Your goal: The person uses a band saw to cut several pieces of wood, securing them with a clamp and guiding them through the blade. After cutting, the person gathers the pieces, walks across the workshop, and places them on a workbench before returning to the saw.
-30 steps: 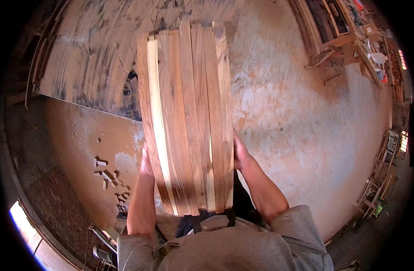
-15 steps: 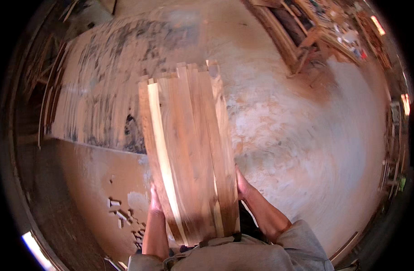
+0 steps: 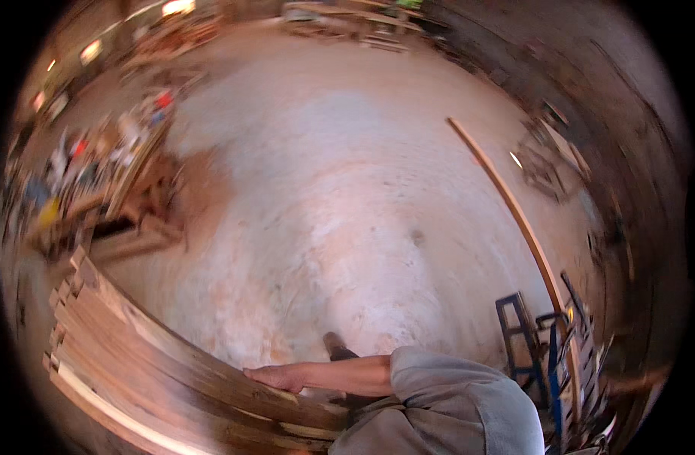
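The fingers of our right hand (image 3: 279,377) hold the long edge of the stack of wooden boards (image 3: 146,341), which lies left of them, its long axis slanting from our grey shirt (image 3: 446,406) toward the upper left, our left hand out of view, its grip untellable.

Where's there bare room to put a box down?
The middle floor, between the cluttered bench on the left and the long plank on the right, looks bare. Crowded: that bench, the blue metal frame lower right, and lower left, with wooden boards at the right hand.
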Demonstrator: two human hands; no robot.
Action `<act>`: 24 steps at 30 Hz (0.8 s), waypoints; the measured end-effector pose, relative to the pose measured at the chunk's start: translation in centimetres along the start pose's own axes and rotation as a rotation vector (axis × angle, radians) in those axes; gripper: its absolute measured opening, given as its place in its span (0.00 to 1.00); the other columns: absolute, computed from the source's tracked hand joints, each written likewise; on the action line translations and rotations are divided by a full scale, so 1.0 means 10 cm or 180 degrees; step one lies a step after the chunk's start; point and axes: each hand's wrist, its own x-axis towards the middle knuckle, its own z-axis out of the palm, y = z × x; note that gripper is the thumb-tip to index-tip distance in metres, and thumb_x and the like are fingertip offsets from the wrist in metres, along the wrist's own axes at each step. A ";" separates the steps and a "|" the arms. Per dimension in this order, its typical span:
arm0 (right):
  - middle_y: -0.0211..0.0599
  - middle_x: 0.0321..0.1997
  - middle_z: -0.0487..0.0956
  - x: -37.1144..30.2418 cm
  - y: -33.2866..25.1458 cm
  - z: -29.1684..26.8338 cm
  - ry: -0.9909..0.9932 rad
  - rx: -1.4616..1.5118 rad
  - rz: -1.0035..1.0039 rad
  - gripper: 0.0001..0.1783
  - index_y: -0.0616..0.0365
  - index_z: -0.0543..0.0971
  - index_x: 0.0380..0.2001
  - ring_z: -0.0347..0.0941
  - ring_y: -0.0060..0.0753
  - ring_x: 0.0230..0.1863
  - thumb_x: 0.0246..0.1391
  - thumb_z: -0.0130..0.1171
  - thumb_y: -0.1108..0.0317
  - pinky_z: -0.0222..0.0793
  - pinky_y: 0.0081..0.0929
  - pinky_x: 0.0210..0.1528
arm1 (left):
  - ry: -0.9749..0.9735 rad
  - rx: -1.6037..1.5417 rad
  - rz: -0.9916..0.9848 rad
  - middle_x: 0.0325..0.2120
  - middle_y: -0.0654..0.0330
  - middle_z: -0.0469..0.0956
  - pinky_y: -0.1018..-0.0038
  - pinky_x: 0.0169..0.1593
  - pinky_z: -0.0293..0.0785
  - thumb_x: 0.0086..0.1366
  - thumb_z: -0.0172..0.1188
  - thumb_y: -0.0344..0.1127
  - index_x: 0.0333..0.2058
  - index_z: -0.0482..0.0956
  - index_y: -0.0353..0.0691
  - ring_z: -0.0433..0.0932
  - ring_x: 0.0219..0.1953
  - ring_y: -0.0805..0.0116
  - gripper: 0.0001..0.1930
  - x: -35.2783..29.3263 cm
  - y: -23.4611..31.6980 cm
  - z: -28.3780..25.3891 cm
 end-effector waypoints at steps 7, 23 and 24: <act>0.34 0.67 0.67 -1.01 -0.66 -1.01 0.0131 0.0442 -0.1030 0.36 0.57 0.63 0.66 0.64 0.28 0.62 0.68 0.34 0.39 0.63 0.36 0.63 | -0.0983 0.0668 -0.0043 0.55 0.55 0.74 0.58 0.59 0.72 0.69 0.45 0.61 0.62 0.66 0.42 0.74 0.55 0.56 0.33 0.38 -0.02 2.13; 0.41 0.63 0.70 -2.87 -3.18 -3.14 0.1591 0.0380 -0.2323 0.37 0.63 0.65 0.63 0.68 0.34 0.60 0.70 0.29 0.42 0.64 0.36 0.63 | -0.1996 0.1281 -0.0227 0.54 0.54 0.75 0.59 0.57 0.74 0.69 0.45 0.60 0.61 0.67 0.41 0.75 0.54 0.55 0.32 1.67 0.01 5.89; 0.43 0.66 0.67 -3.03 -3.39 -3.07 0.1952 0.0677 -0.2272 0.36 0.63 0.63 0.64 0.67 0.34 0.61 0.70 0.27 0.44 0.64 0.36 0.64 | -0.2105 0.1332 -0.0284 0.54 0.54 0.75 0.59 0.57 0.74 0.69 0.45 0.59 0.61 0.67 0.41 0.75 0.53 0.55 0.32 1.79 -0.04 6.21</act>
